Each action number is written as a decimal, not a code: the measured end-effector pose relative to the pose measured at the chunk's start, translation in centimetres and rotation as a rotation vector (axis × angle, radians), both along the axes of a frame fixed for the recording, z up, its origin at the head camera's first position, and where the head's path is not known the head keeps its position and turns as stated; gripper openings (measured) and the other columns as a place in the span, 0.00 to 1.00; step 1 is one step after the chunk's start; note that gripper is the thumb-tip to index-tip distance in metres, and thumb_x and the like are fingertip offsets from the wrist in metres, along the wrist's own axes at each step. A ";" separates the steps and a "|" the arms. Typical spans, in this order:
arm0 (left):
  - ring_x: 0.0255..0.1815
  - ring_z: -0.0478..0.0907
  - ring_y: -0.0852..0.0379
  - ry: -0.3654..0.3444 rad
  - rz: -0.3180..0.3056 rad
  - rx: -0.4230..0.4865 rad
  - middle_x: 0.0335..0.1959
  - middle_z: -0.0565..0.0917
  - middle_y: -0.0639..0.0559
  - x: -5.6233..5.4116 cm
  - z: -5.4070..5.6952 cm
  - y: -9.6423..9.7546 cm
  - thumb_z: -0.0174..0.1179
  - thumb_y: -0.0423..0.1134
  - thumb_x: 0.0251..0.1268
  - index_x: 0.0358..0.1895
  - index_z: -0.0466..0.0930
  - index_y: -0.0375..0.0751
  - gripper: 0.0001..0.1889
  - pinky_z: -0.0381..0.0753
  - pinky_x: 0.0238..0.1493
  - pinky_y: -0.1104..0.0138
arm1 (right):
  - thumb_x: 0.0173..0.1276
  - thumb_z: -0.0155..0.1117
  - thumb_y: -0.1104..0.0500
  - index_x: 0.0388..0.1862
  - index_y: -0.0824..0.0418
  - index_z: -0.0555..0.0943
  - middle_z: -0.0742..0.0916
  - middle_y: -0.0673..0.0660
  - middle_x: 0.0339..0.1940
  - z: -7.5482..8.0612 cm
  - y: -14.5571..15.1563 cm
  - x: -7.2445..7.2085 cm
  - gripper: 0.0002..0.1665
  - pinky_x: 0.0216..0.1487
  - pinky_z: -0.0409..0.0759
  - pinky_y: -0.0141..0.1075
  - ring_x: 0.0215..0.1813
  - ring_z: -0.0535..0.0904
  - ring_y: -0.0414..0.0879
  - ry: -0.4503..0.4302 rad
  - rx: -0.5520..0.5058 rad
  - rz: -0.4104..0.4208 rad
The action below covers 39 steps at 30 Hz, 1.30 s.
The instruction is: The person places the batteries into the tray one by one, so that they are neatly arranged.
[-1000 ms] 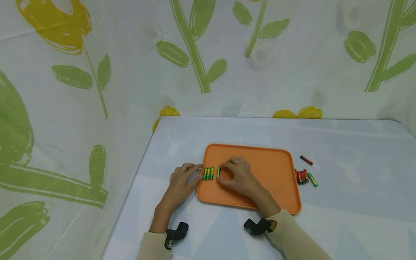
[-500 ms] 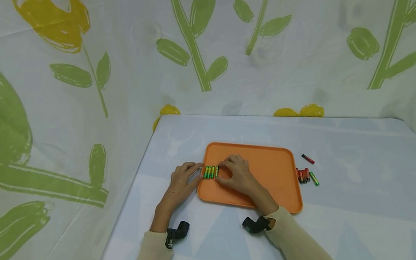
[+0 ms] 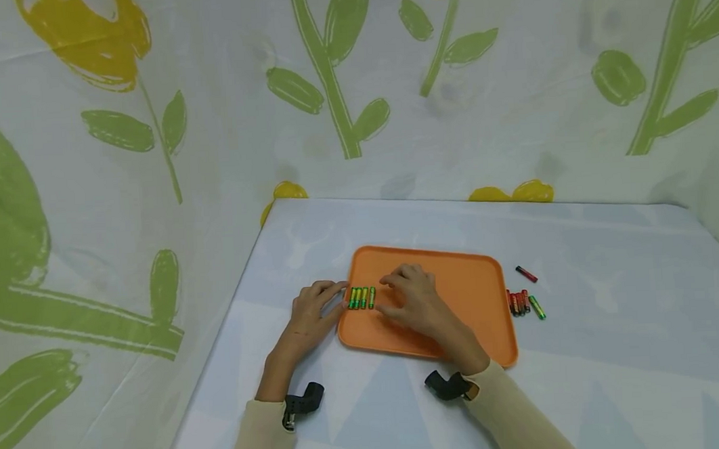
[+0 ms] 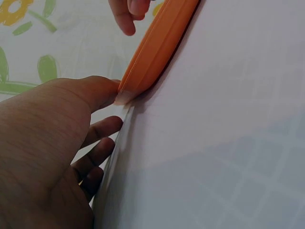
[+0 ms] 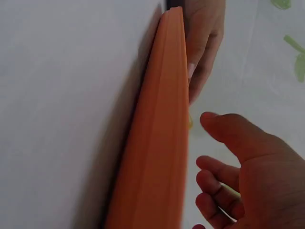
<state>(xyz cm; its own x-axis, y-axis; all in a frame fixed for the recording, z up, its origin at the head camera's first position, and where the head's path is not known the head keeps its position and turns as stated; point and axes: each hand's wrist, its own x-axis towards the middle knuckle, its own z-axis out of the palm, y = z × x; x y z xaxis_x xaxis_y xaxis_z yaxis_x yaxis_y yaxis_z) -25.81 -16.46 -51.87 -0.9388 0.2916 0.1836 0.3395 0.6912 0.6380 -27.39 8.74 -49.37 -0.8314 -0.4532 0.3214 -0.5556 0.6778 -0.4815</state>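
Observation:
Several green-and-yellow batteries (image 3: 357, 298) lie side by side near the left end of an orange tray (image 3: 467, 300). The rightmost battery (image 3: 372, 298) sits a little apart from the others. My left hand (image 3: 311, 318) rests at the tray's left rim, thumb and index fingertips at the left end of the row. In the left wrist view its thumb (image 4: 102, 90) meets the tray's edge. My right hand (image 3: 417, 301) is over the tray just right of the row, thumb and fingers spread apart and holding nothing. The right wrist view shows a gap between its thumb (image 5: 233, 131) and fingers.
Beyond the tray's right rim, several red-and-black batteries (image 3: 518, 302) lie together with a green battery (image 3: 537, 307) beside them. One more red-and-black battery (image 3: 527, 274) lies farther back. A flower-print cloth (image 3: 226, 123) hangs behind and left of the table (image 3: 615, 319).
My right hand slid a green-and-yellow battery left, up close to the row. It has since let go, and its fingers have parted and drawn slightly right. The left hand has stayed at the rim.

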 end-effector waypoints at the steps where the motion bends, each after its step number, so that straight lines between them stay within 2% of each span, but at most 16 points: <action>1: 0.61 0.68 0.43 -0.005 0.000 0.001 0.60 0.75 0.48 0.0 0.0 0.0 0.60 0.45 0.74 0.68 0.76 0.50 0.22 0.61 0.59 0.45 | 0.59 0.78 0.50 0.51 0.62 0.84 0.79 0.53 0.45 0.4 0.3 0.3 0.25 0.45 0.60 0.48 0.49 0.71 0.51 0.008 -0.007 0.004; 5: 0.61 0.68 0.43 0.000 0.004 -0.005 0.59 0.75 0.47 0.0 0.0 -0.1 0.60 0.45 0.74 0.68 0.76 0.49 0.22 0.61 0.58 0.45 | 0.58 0.79 0.53 0.51 0.62 0.84 0.80 0.54 0.44 1.8 2.0 1.3 0.24 0.47 0.60 0.49 0.48 0.71 0.50 0.024 -0.013 0.010; 12: 0.60 0.68 0.44 -0.011 0.013 -0.003 0.59 0.75 0.49 -0.2 -0.1 -0.6 0.60 0.46 0.74 0.68 0.76 0.50 0.22 0.60 0.59 0.46 | 0.57 0.80 0.56 0.52 0.62 0.84 0.80 0.55 0.45 3.0 6.2 2.5 0.24 0.52 0.62 0.51 0.50 0.71 0.50 0.024 -0.012 -0.002; 18: 0.63 0.66 0.43 -0.043 0.016 0.007 0.61 0.74 0.48 0.0 -0.4 -0.8 0.58 0.48 0.75 0.69 0.75 0.52 0.23 0.57 0.62 0.45 | 0.55 0.81 0.59 0.49 0.63 0.84 0.80 0.54 0.44 2.7 10.8 3.9 0.24 0.48 0.61 0.50 0.49 0.70 0.49 0.080 -0.009 -0.025; 23: 0.65 0.64 0.42 -0.070 0.016 0.039 0.62 0.74 0.47 0.3 -0.1 -0.5 0.58 0.49 0.75 0.70 0.74 0.51 0.23 0.55 0.64 0.44 | 0.52 0.82 0.62 0.49 0.63 0.84 0.80 0.55 0.44 2.2 14.9 4.6 0.25 0.45 0.57 0.49 0.50 0.68 0.51 0.102 0.020 -0.064; 27: 0.65 0.64 0.42 -0.066 0.012 0.033 0.62 0.74 0.47 0.3 -0.1 -0.4 0.58 0.49 0.75 0.70 0.74 0.51 0.24 0.55 0.63 0.44 | 0.53 0.81 0.62 0.50 0.64 0.84 0.79 0.56 0.45 2.0 18.1 5.1 0.25 0.43 0.56 0.47 0.52 0.69 0.54 0.073 0.048 -0.120; 33: 0.63 0.66 0.42 -0.052 0.001 0.044 0.61 0.74 0.47 0.1 -0.2 -0.2 0.58 0.48 0.75 0.70 0.75 0.50 0.23 0.56 0.63 0.44 | 0.57 0.79 0.61 0.52 0.62 0.84 0.79 0.57 0.46 2.0 21.6 5.6 0.23 0.45 0.58 0.49 0.53 0.69 0.56 -0.014 0.106 -0.207; 39: 0.63 0.66 0.43 -0.042 0.007 0.038 0.61 0.74 0.47 0.0 -0.3 -0.1 0.59 0.48 0.75 0.69 0.75 0.49 0.23 0.56 0.63 0.45 | 0.57 0.76 0.63 0.53 0.62 0.83 0.80 0.57 0.46 2.0 23.6 5.2 0.24 0.46 0.59 0.51 0.53 0.68 0.56 -0.093 0.150 -0.193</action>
